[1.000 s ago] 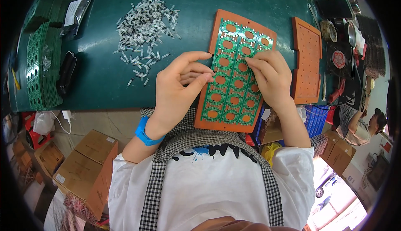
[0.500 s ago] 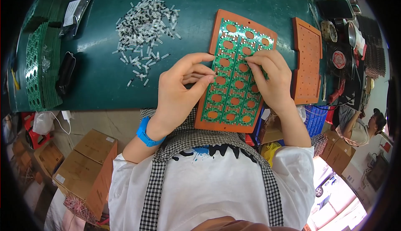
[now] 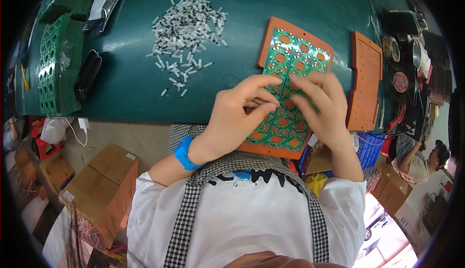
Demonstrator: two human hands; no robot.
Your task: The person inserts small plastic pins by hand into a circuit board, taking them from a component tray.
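Note:
A green circuit board panel with rows of round holes lies in an orange-brown tray, tilted slightly on the green table. My left hand reaches over the panel's left side. Its index finger stretches along the board while the thumb and curled fingers press together; whatever they hold is too small to make out. Above the panel's right half is my right hand, slightly blurred, thumb and index finger apart. I see nothing between them. Left of the panel is a loose pile of small clear tube-like parts with dark ends.
A second orange-brown tray lies to the right. Stacked green panels, a black pouch and a silvery bag sit at the left. Cardboard boxes stand below the table edge. Another person is at the far right.
The whole view has shifted, carrying the table's contents rightward. My left hand has moved farther right over the panel. The right hand has come nearer to me, its thumb and index finger parting.

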